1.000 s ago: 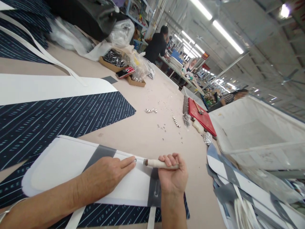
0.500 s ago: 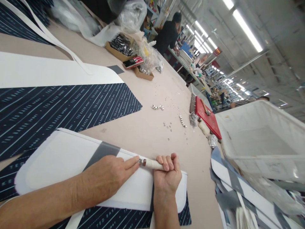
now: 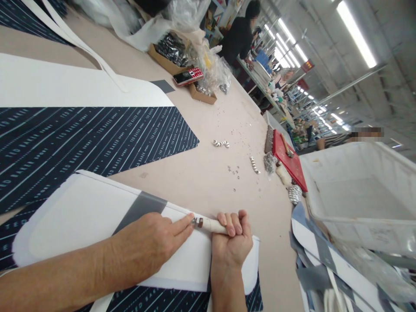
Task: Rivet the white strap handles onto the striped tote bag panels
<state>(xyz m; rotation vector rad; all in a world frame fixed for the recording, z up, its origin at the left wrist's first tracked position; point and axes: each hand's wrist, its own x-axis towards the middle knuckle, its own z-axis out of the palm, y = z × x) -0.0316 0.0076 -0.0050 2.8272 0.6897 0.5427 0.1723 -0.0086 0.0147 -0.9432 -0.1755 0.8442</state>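
Note:
My left hand (image 3: 152,242) lies flat, fingers stretched out, on a white panel with grey bands (image 3: 81,216); its fingertips press the panel's far edge. My right hand (image 3: 232,240) is closed in a fist round the pale handle of a small tool (image 3: 208,224). The tool's metal tip meets the panel edge right at my left fingertips. Under the panel lies dark blue striped fabric (image 3: 81,138).
Small metal rings (image 3: 234,170) are scattered on the beige table (image 3: 208,173), with a red mat (image 3: 289,160) and a white plastic tub (image 3: 357,190) at right. A stack of white and grey panels (image 3: 328,268) lies below the tub. Boxes, bags and a phone (image 3: 187,76) sit further back; other people work beyond.
My right hand has slid the tool leftwards along the panel edge until its tip meets my left fingertips. The view has shifted slightly.

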